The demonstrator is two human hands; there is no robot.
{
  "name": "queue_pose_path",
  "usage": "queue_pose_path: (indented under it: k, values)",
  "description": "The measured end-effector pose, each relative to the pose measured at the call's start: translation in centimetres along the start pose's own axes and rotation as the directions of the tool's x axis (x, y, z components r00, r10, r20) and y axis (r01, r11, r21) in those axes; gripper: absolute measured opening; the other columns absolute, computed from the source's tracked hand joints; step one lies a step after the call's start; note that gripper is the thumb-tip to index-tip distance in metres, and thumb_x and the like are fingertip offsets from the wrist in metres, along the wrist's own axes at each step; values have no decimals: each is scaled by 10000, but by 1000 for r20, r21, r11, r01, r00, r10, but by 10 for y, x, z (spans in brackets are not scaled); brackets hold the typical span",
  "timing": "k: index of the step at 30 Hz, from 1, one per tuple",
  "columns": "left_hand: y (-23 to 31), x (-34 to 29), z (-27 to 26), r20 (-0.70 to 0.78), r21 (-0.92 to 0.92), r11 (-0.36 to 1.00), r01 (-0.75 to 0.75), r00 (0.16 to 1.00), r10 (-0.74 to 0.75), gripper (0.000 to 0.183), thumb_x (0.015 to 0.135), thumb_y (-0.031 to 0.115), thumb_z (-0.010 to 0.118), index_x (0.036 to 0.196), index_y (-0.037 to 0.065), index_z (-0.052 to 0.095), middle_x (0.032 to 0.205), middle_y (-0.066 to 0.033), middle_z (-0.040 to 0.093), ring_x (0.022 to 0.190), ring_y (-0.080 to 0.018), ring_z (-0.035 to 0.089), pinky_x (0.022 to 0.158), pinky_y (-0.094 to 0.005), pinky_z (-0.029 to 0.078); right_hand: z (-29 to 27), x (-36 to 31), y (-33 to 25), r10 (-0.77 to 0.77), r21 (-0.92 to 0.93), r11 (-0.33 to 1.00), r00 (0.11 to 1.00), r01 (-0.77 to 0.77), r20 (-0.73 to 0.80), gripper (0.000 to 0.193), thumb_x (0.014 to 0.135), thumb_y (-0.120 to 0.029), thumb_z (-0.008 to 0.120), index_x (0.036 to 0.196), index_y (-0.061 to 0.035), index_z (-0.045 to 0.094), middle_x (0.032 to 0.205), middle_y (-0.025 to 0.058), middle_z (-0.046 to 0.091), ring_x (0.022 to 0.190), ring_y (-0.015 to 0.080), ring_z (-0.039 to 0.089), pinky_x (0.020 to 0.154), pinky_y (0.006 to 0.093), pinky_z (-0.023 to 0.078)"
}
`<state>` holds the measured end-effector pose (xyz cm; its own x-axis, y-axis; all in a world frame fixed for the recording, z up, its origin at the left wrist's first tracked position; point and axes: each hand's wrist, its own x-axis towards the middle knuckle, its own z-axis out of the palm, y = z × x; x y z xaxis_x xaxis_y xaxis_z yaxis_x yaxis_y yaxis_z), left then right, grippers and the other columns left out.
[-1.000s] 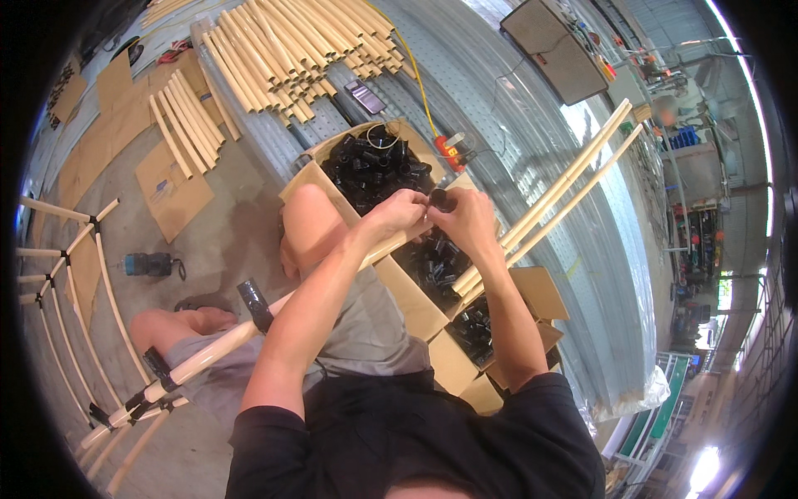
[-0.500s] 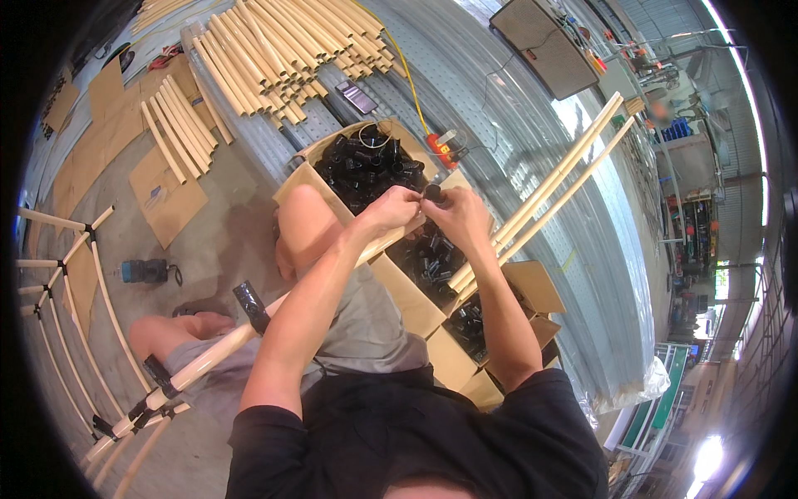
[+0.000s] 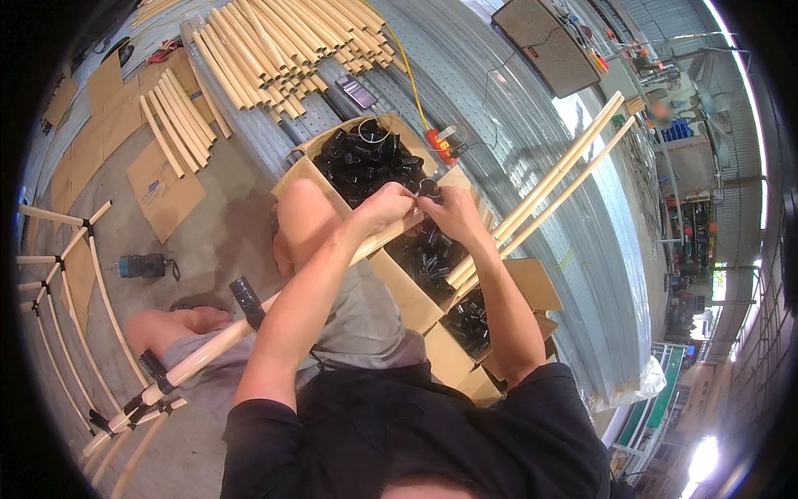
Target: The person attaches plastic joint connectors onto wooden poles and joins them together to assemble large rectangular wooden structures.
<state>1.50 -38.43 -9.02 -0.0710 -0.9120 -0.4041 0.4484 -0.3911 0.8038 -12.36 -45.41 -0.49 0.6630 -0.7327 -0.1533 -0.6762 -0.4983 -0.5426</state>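
A long cream pipe [image 3: 199, 356] slants across my lap, from the lower left up to my hands. At its upper end, my right hand [image 3: 455, 214] is closed round a black pipe connector [image 3: 430, 189]. My left hand [image 3: 386, 206] is closed beside it, its fingertips pinched against the connector's near side; the fingers partly hide the contact. The pipe passes just under my left hand. Farther down the pipe sit another black connector [image 3: 247, 301] with an upright stub, and a third [image 3: 156, 371] near the lower left.
Cardboard boxes of black connectors [image 3: 366, 162] stand before me and to the right. Loose cream pipes [image 3: 540, 187] lean over the right-hand boxes. A pipe stack [image 3: 283, 50], a phone [image 3: 357, 91] and a red tool [image 3: 441, 145] lie beyond. A pipe frame [image 3: 62, 258] and a power tool [image 3: 143, 266] are left.
Both hands and the connector have shifted slightly left and down. The pipe's lower part has moved slightly left. The grip looks the same.
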Motion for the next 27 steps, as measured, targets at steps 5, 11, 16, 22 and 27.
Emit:
queue_pose_path:
  k: [5, 11, 16, 22, 27]
  values:
    - [-2, -3, -5, -79, 24, 999, 35, 996, -33, 184, 874, 19, 510, 888, -69, 671, 776, -123, 653, 652, -214, 632, 620, -426, 573, 12, -9, -14, 20, -24, 1000, 1000, -20, 10, 376, 875, -304, 673, 898, 71, 678, 654, 180, 630, 606, 207, 616, 606, 389, 481]
    - [12, -15, -36, -177, 590, 807, 9, 977, 118, 256, 854, 122, 547, 991, 4, 729, 878, -188, 728, 785, -305, 720, 725, -401, 563, 9, -14, -36, 36, 9, 999, 999, -36, 23, 371, 850, -309, 681, 852, 63, 688, 674, 238, 631, 631, 343, 650, 608, 416, 496]
    - [40, -50, -49, -253, 752, 622, -218, 776, 578, 280, 916, 148, 577, 1118, -14, 684, 957, -185, 728, 881, -262, 717, 796, -364, 559, 15, -13, -52, 70, 74, 995, 997, -67, -34, 376, 839, -316, 689, 840, 60, 696, 695, 257, 643, 656, 384, 667, 625, 427, 507]
    - [76, -254, -29, -232, 953, 268, 140, 907, 352, 334, 905, 322, 633, 986, -2, 634, 910, -243, 679, 908, -419, 651, 816, -516, 487, 14, -15, -38, 74, 68, 995, 994, -69, -79, 386, 813, -330, 708, 823, 56, 709, 700, 251, 663, 693, 384, 691, 648, 436, 525]
    - [-3, -291, -53, -263, 961, 130, 243, 951, 162, 324, 891, 322, 672, 928, 5, 617, 845, -225, 670, 847, -401, 654, 811, -501, 484, 23, -9, -48, -3, -18, 1000, 997, 2, -76, 397, 798, -361, 736, 794, 35, 718, 682, 210, 668, 657, 332, 677, 650, 416, 520]
